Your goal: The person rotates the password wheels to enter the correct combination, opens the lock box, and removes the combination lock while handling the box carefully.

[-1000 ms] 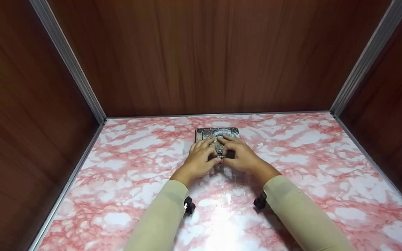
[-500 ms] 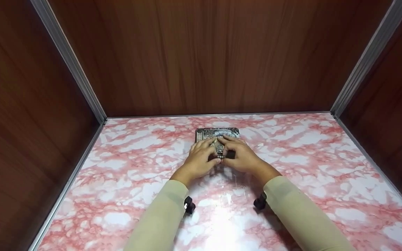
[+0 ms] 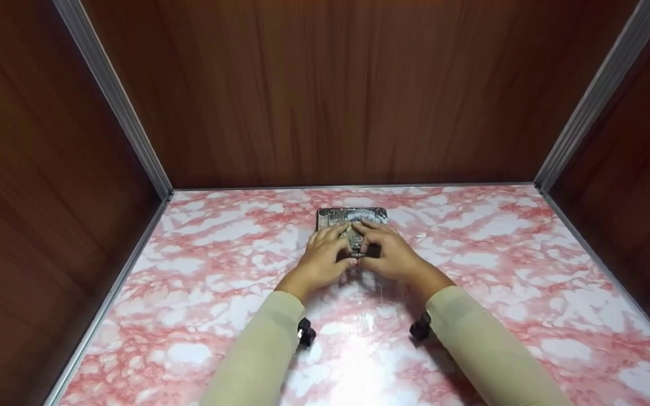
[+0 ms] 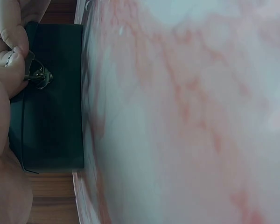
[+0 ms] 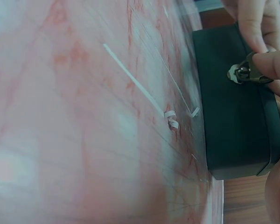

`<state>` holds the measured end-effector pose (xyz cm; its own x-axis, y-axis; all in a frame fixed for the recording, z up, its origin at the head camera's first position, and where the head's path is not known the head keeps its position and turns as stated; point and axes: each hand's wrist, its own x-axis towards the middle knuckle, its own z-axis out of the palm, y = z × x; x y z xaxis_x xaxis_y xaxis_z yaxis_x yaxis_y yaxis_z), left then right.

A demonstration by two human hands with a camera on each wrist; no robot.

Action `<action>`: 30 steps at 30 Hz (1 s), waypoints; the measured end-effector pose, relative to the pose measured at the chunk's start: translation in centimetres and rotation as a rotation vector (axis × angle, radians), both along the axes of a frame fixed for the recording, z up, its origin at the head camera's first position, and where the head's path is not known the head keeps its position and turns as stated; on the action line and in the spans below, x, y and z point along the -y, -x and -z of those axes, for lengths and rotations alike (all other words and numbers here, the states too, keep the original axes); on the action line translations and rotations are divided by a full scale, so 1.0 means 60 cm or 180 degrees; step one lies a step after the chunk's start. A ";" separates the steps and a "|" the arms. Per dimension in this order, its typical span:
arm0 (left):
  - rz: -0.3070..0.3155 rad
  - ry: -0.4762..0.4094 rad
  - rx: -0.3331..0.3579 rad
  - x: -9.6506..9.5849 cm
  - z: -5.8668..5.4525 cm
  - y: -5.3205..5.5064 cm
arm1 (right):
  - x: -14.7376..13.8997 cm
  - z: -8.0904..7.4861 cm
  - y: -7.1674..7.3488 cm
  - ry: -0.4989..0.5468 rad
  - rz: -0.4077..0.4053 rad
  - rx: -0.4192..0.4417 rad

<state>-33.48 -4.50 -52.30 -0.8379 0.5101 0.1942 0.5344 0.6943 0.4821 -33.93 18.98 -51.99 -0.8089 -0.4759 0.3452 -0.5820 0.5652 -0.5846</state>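
A small dark box [image 4: 51,116] stands on the marbled tabletop, with an ornate patterned lid [image 3: 354,213] and plain dark green sides. On its front is a brass-coloured metal clasp [image 5: 245,72], its flap raised toward the lid. My left hand [image 3: 323,256] lies over the lid's left part, thumb and finger meeting at the clasp. From the other side my right hand [image 3: 391,252] pinches the clasp's flap, its thumb [image 5: 273,64] pressed on the metal. The two thumb tips come close together at the box's front. Fingers cover much of the lid.
The red-and-white marbled table [image 3: 218,316] extends all round the box. Brown wood-grain panels [image 3: 325,101] with grey metal edging enclose the back and sides. A thin white strip [image 5: 135,81] with a curled end lies before the box.
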 end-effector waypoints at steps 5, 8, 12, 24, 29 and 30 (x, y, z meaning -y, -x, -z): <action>-0.0008 -0.0014 -0.0009 -0.001 -0.001 0.000 | 0.000 0.001 0.001 0.0015 0.0003 0.0002; -0.0012 -0.0007 -0.0009 0.000 -0.002 0.000 | 0.001 0.001 0.002 -0.0004 0.0019 -0.0002; -0.0010 -0.0002 -0.0008 0.001 -0.002 0.000 | 0.002 0.001 0.003 -0.0043 0.0023 -0.0020; -0.0038 0.0040 0.0026 0.000 0.002 0.001 | 0.001 0.000 0.000 0.0001 0.0020 -0.0016; -0.0023 0.0062 0.0022 0.000 0.000 -0.001 | 0.001 0.003 0.001 0.0038 -0.0004 -0.0044; -0.0020 0.0060 0.0018 0.000 -0.001 -0.001 | 0.001 0.003 0.002 0.0043 -0.0006 -0.0049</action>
